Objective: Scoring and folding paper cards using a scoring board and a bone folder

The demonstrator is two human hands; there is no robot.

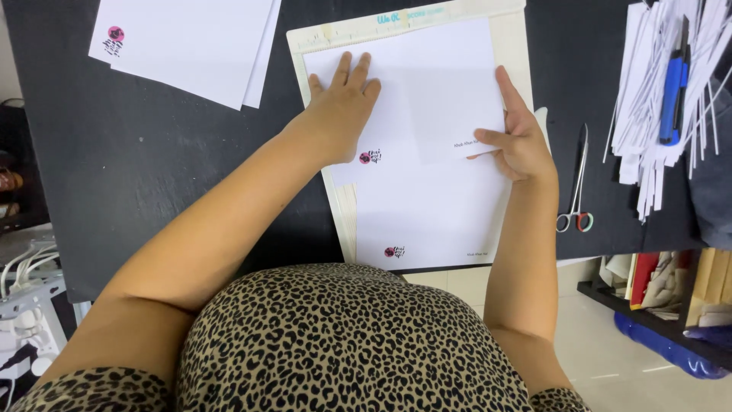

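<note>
Left hand (341,103) fingers spread flat on white sheet (427,198); right hand (521,141) fingers pinch folded flap (450,99) edge.

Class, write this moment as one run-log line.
left hand: flat on white sheet | right hand: folding sheet's edge | under: scoring board | nearby: scissors

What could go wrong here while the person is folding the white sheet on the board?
The left hand presses only the upper left of the white printed paper sheet, so it may shift on the cream scoring board and the fold held by the right hand could turn out crooked. The sheet's lower edge reaches the black table edge and might bend.
</note>
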